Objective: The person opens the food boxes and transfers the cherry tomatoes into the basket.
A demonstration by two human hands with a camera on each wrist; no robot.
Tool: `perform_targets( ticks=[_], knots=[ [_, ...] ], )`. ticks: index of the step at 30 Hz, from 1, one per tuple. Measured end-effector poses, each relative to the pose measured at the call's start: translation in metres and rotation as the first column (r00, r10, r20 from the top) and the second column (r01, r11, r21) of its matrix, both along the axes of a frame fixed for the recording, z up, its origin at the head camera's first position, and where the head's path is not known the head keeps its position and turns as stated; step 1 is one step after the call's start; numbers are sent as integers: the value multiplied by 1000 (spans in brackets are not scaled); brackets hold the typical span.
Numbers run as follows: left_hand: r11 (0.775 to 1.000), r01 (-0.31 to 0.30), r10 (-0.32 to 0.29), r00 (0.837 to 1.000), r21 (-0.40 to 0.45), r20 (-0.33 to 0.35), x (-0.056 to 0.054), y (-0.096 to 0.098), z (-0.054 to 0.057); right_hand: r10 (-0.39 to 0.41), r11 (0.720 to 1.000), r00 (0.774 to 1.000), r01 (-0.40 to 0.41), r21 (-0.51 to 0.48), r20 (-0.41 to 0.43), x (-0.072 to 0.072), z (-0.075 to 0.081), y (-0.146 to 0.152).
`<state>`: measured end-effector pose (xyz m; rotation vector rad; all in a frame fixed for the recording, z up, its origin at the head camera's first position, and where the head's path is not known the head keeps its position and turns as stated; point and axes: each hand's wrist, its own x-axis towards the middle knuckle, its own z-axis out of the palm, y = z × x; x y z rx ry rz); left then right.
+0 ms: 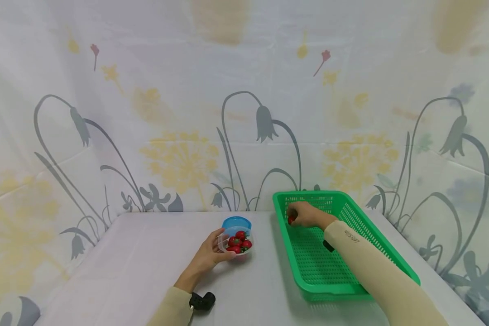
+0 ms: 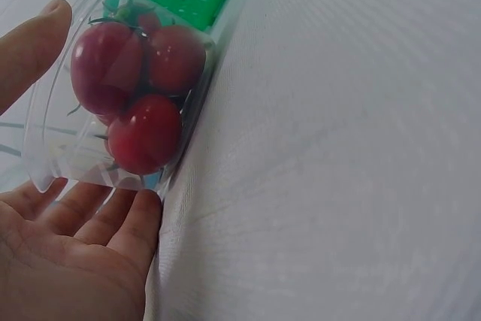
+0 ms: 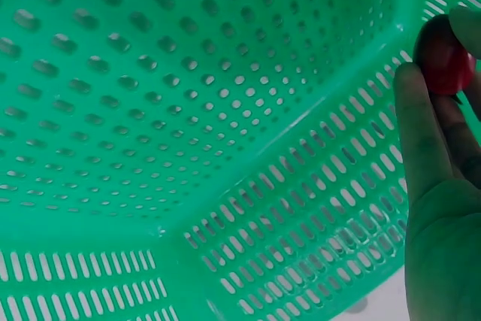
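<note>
A clear plastic container (image 1: pixel 224 246) with several red cherry tomatoes (image 1: pixel 234 241) stands on the table. My left hand (image 1: pixel 207 256) holds it from the left side, the thumb on the near side and the fingers beyond. In the left wrist view the tomatoes (image 2: pixel 146 134) show through the container wall (image 2: pixel 83 174), green stems among them. My right hand (image 1: pixel 307 214) is inside the green basket (image 1: pixel 290 253), near its far left corner. Between the thumb and fingers it pinches one cherry tomato (image 3: pixel 443 58), close to the basket's slotted side wall.
Just behind the container lies a blue lid (image 1: pixel 236 222). White cloth (image 1: pixel 146 262) covers the table, and a flower-printed curtain (image 1: pixel 179 90) hangs at the back. The basket's raised rim (image 1: pixel 299 283) runs between the two hands.
</note>
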<state>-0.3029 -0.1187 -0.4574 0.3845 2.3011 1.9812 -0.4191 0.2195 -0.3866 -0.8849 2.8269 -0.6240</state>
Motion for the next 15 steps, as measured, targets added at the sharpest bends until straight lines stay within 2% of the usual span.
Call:
perform_targets(
  ticks=[8, 15],
  knots=[
    [1000, -6, 6, 1000, 2, 2, 1, -1, 1, 31, 998, 999, -30, 49, -24, 4, 1, 1],
    [1000, 1, -1, 1000, 2, 4, 1, 0, 0, 8, 996, 1000, -8, 90, -3, 4, -1, 4]
  ],
)
